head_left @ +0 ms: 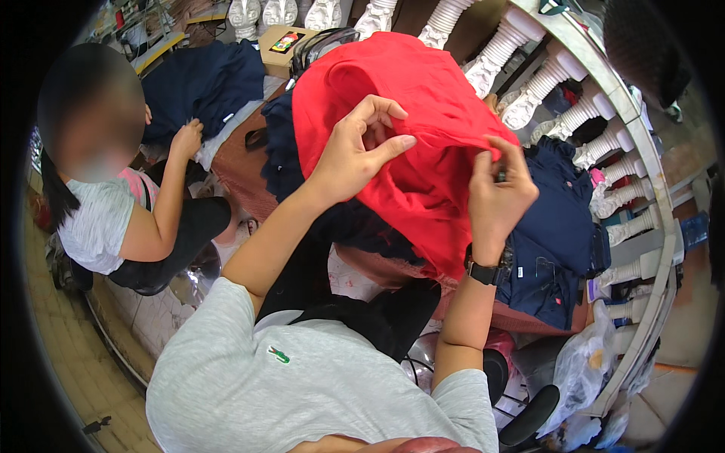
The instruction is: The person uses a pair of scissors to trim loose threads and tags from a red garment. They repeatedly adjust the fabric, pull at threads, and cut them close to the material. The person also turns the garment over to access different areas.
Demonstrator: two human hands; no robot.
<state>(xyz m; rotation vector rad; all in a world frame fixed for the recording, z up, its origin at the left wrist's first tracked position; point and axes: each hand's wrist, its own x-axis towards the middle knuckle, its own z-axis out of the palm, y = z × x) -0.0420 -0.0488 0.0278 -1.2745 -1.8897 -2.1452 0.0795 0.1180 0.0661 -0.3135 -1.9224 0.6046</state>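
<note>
Grey shirt (pixel 249 385) of the wearer fills the lower frame, both bare forearms rising from it toward the red garment (pixel 411 136).

Left hand (pixel 355 155): on the red garment's left side, thumb and forefinger closed in a pinch on a fold of the cloth, the other fingers curled loosely above it.

Right hand (pixel 498 192): on the red garment's lower right edge, fingers bunched tight around a gather of the fabric (ring on one finger). Black wristwatch (pixel 485 269) just below that hand.

Red garment: held up between both hands, draped over the heap below, its top reaching toward the white balusters (pixel 555 75) behind it.

Dark navy clothes (pixel 559 226) lie right of the red garment, touching it; more navy cloth (pixel 283 151) shows from under its left edge. All of it rests on a brown worktop (pixel 242 177), seen bare left of the red garment.

Cardboard box (pixel 279 47) beyond the red garment's upper left corner.

Second person in a pale grey top (pixel 98 223) sits well left of the red garment, one hand (pixel 186 140) on another navy garment (pixel 204 83).

Clear plastic bag (pixel 581 370) well below and right of the red garment.
</note>
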